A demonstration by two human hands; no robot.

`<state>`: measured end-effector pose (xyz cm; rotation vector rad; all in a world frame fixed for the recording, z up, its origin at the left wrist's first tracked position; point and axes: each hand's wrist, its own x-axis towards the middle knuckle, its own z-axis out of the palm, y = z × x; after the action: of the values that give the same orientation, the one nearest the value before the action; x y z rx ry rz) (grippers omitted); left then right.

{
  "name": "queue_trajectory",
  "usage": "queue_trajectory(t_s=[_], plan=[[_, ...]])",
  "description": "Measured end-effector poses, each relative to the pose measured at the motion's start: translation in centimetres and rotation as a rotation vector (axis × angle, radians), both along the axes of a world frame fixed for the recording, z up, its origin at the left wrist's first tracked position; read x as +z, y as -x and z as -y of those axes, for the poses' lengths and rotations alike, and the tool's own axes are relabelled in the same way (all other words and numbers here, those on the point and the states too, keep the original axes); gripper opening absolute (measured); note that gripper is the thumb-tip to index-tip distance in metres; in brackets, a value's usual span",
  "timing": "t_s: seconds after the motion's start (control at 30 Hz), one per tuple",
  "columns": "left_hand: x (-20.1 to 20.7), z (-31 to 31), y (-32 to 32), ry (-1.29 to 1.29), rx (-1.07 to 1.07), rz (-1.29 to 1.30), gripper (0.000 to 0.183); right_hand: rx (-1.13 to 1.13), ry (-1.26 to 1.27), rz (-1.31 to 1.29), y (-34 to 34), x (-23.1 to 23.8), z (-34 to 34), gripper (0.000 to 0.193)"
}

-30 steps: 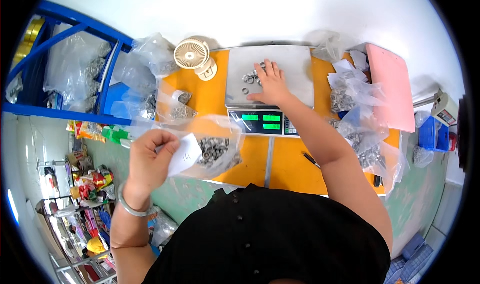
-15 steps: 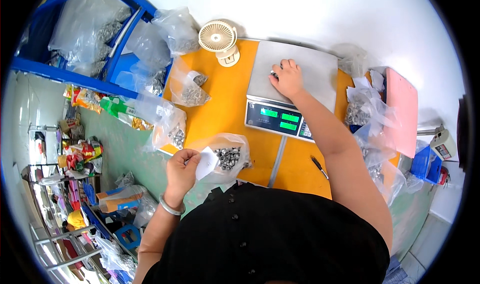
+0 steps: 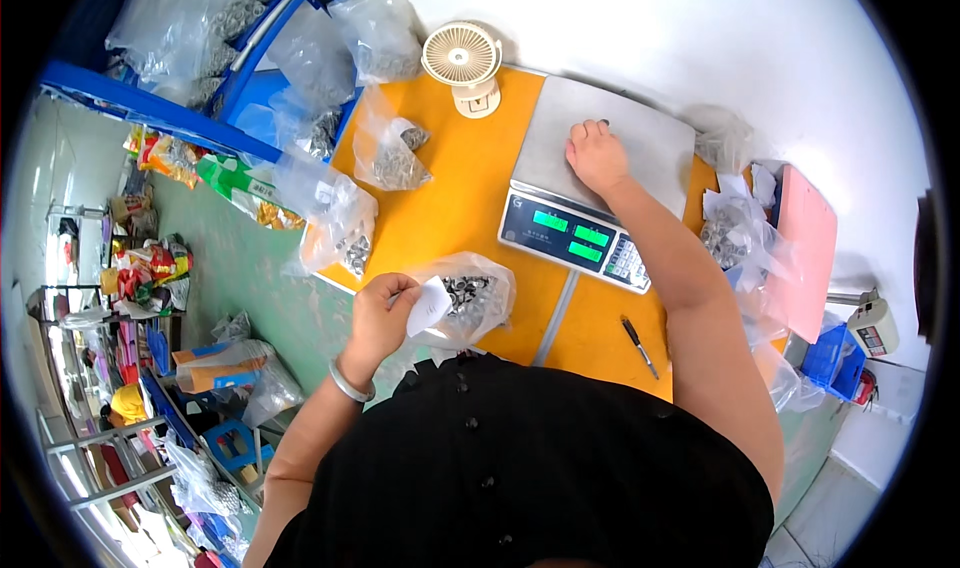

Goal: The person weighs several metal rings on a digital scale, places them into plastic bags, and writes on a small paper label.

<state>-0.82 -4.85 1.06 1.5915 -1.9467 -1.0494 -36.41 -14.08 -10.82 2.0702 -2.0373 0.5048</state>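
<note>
Pinched in my left hand is a white paper slip, held by the edge of a clear plastic bag. Small dark and silvery metal parts lie inside that bag. Over the bare steel pan of a weighing scale, my right hand is closed, its fingers curled under. A small dark bit of a metal part shows at its fingertips; the palm hides the rest. The scale's panel has green lit displays and a keypad.
A cream fan stands at the back of the orange table. Bags of metal parts lie left, more right, beside a pink board. A pen lies near my right arm. A blue rack rises far left.
My right hand has curled its fingers inward around the small parts on the scale pan. My left hand still holds the slip. The whole view has shifted slightly.
</note>
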Motion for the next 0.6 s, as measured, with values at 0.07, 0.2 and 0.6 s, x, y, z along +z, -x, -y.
queue_trajectory(t_s=[0.07,0.2,0.6], plan=[[-0.12,0.06,-0.12,-0.001,-0.001,-0.001,0.010,0.010,0.010,-0.021,-0.09,0.05,-0.04,0.017],[-0.20,0.30,-0.19,-0.026,-0.001,-0.013,0.010,0.029,-0.016,-0.066,-0.12,0.20,-0.14,0.017],[0.14,0.52,-0.22,-0.018,0.016,0.035,0.011,0.047,0.016,-0.027,0.47,-0.53,-0.06,0.016]])
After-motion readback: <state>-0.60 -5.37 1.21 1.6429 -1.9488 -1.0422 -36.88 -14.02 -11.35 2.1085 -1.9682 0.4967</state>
